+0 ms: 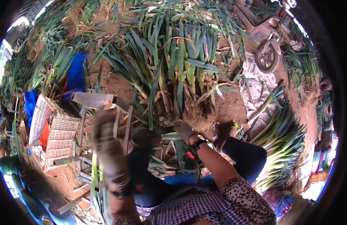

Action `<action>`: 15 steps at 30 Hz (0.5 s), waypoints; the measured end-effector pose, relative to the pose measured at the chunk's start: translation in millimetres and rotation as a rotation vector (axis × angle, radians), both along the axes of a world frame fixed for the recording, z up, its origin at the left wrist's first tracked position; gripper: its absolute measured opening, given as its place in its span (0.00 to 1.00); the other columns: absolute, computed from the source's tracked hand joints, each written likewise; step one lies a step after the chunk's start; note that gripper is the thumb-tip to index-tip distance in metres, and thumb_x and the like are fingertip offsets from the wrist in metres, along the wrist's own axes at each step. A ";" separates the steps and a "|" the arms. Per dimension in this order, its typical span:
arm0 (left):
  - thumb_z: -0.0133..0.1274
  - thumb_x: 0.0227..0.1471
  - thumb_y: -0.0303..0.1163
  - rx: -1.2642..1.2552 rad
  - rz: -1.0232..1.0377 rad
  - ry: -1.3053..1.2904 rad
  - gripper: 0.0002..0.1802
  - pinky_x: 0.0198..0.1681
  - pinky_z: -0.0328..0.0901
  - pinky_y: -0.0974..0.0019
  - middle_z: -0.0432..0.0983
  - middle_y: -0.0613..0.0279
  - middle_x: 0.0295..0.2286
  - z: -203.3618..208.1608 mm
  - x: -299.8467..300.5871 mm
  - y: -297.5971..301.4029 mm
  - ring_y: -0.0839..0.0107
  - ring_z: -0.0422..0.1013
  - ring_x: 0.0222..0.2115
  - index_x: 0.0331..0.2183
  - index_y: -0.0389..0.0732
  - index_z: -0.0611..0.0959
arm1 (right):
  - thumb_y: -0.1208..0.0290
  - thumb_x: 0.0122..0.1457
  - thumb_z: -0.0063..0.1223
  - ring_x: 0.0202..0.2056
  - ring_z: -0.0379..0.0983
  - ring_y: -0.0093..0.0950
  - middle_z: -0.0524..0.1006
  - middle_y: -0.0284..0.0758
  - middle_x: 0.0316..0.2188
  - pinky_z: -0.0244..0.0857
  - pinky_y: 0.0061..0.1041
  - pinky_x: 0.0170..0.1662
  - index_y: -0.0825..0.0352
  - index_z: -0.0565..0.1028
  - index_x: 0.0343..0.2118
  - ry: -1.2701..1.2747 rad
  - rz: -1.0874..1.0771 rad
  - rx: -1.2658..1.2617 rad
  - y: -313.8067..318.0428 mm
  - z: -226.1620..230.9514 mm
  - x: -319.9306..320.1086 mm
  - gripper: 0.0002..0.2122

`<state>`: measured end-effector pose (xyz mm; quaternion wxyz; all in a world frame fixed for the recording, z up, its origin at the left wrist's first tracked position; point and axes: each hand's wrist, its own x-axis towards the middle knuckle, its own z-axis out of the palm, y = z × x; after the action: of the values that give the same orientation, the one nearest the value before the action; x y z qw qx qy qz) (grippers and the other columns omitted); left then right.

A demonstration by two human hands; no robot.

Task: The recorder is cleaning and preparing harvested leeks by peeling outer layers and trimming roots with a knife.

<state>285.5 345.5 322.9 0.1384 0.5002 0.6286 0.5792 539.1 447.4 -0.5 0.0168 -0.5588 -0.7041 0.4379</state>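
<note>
head view: a seated person's gloved left hand [107, 150], blurred and raised near left, fingers closed around thin green leek leaves [95, 176]. the gloved right hand [184, 131] reaches to centre, fingers clamped on the rooty base of a leek pile [173, 71], long flat waxy blades fanning far. a white slatted crate [57, 137] sits left. limp leaves could slip or tear if tugged.

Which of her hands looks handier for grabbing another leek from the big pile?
Probably the right hand: gloved, it already rests by the roots of the leek pile. The left hand is raised, blurred, beside the metal frame.
</note>
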 end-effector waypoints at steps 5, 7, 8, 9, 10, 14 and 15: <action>0.48 0.70 0.31 -0.268 -0.255 -0.976 0.18 0.57 0.72 0.60 0.82 0.52 0.46 -73.7 72.8 80.2 0.63 0.79 0.48 0.55 0.33 0.77 | 0.69 0.67 0.57 0.47 0.79 0.31 0.81 0.41 0.47 0.73 0.28 0.50 0.71 0.74 0.58 0.730 -0.412 -0.472 70.3 -78.4 -35.1 0.19; 0.48 0.70 0.31 -0.370 -0.150 -1.078 0.17 0.55 0.73 0.60 0.82 0.51 0.45 -77.1 64.1 89.7 0.62 0.79 0.47 0.54 0.33 0.77 | 0.71 0.66 0.58 0.49 0.78 0.32 0.80 0.42 0.50 0.71 0.30 0.52 0.71 0.70 0.61 0.606 -0.426 -0.384 96.6 -82.5 -43.0 0.22; 0.48 0.70 0.31 -0.418 -0.104 -1.125 0.17 0.54 0.73 0.60 0.82 0.51 0.44 -74.4 60.0 94.8 0.62 0.79 0.47 0.54 0.33 0.77 | 0.71 0.65 0.59 0.50 0.77 0.32 0.79 0.42 0.51 0.71 0.31 0.53 0.72 0.69 0.62 0.539 -0.436 -0.340 109.7 -85.3 -44.3 0.23; 0.49 0.69 0.32 -0.355 -0.108 -1.162 0.18 0.55 0.73 0.57 0.82 0.50 0.43 -77.8 56.8 98.1 0.60 0.79 0.46 0.54 0.32 0.77 | 0.71 0.66 0.58 0.49 0.77 0.33 0.79 0.42 0.50 0.70 0.31 0.53 0.70 0.70 0.60 0.483 -0.440 -0.340 124.6 -88.7 -51.0 0.22; 0.50 0.69 0.32 -0.353 -0.086 -1.147 0.18 0.55 0.73 0.57 0.82 0.50 0.43 -74.8 56.9 102.9 0.60 0.79 0.46 0.54 0.31 0.77 | 0.71 0.66 0.57 0.49 0.78 0.34 0.80 0.43 0.50 0.70 0.32 0.53 0.69 0.72 0.59 0.426 -0.451 -0.332 139.2 -98.7 -53.0 0.20; 0.51 0.68 0.33 -0.354 -0.055 -1.081 0.20 0.55 0.74 0.54 0.82 0.49 0.42 -88.9 58.0 119.0 0.59 0.79 0.46 0.55 0.29 0.76 | 0.70 0.67 0.54 0.46 0.78 0.37 0.82 0.45 0.48 0.70 0.34 0.53 0.65 0.78 0.54 0.176 -0.477 -0.332 168.3 -148.4 -58.6 0.14; 0.51 0.68 0.34 -0.364 -0.076 -1.085 0.21 0.55 0.74 0.53 0.82 0.48 0.42 -92.0 58.1 121.1 0.59 0.79 0.46 0.55 0.29 0.76 | 0.70 0.68 0.52 0.48 0.77 0.36 0.80 0.45 0.50 0.69 0.34 0.54 0.66 0.77 0.55 0.316 -0.510 -0.403 169.6 -159.8 -60.0 0.15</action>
<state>343.5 466.6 230.9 0.5460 0.1217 0.5385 0.6302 479.0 617.0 -160.3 0.1236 -0.6342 -0.4301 0.6305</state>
